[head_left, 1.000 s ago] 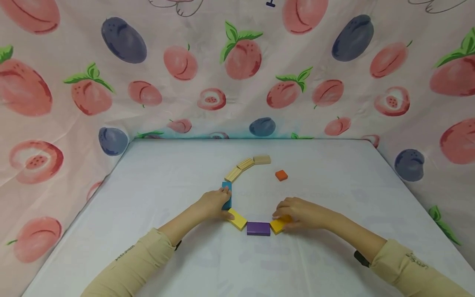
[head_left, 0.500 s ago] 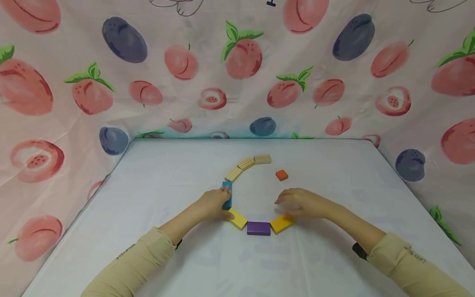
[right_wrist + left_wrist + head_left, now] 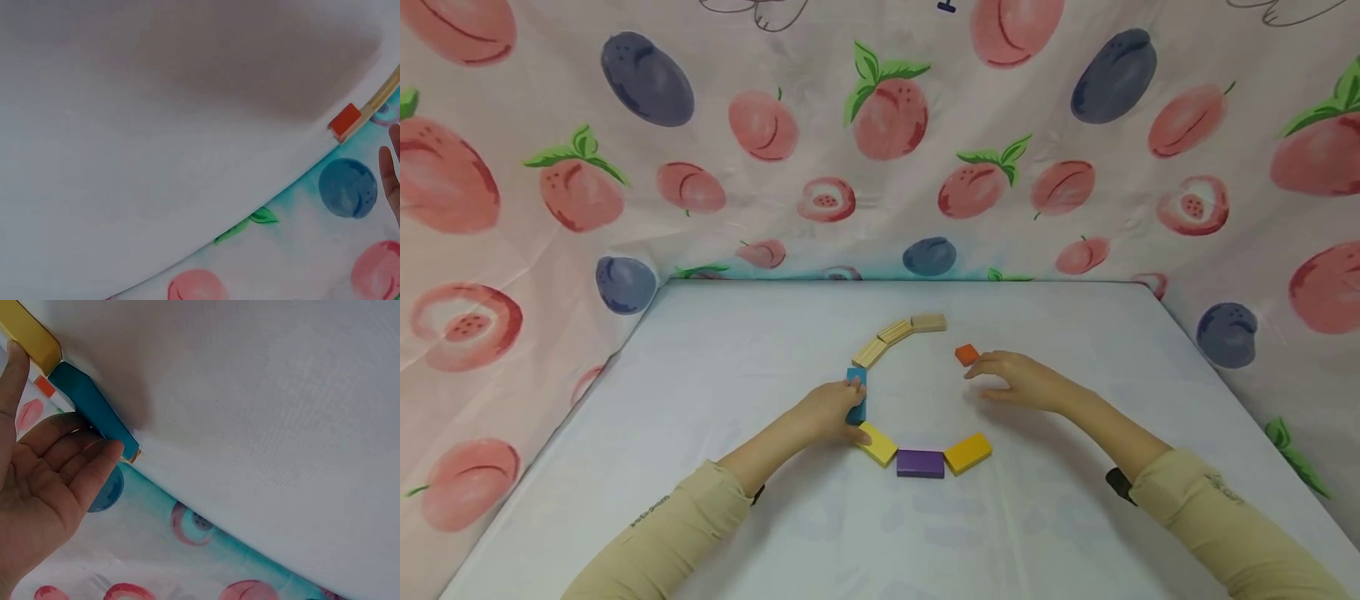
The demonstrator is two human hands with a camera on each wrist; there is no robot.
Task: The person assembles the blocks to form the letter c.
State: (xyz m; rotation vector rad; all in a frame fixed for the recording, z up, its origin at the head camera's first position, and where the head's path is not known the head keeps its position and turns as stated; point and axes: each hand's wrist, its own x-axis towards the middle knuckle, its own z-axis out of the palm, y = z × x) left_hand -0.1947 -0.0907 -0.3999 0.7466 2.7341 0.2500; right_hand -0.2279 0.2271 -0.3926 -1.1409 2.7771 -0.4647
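Observation:
In the head view, my left hand [image 3: 830, 412] rests its fingers on a blue wooden block [image 3: 856, 408], its thumb touching a yellow block [image 3: 877, 445]. The left wrist view shows those fingers extended along the side of the blue block [image 3: 94, 406], not curled round it. My right hand [image 3: 1026, 381] is over the table beside a small orange block [image 3: 967, 355], fingers loosely bent with nothing between them. Only a few fingertips [image 3: 389, 165] of it enter the right wrist view, at the right edge.
A purple block [image 3: 921, 463] and an orange-yellow block [image 3: 967, 453] continue the curve to the right. Three plain wood blocks [image 3: 895, 332] extend it at the far end. All lie flat on a white-covered table [image 3: 737, 333], backed by a fruit-print cloth [image 3: 827, 117].
My right hand has let go of the orange-yellow block and moved away from me to the small orange block. The left hand stays on the blue and yellow blocks.

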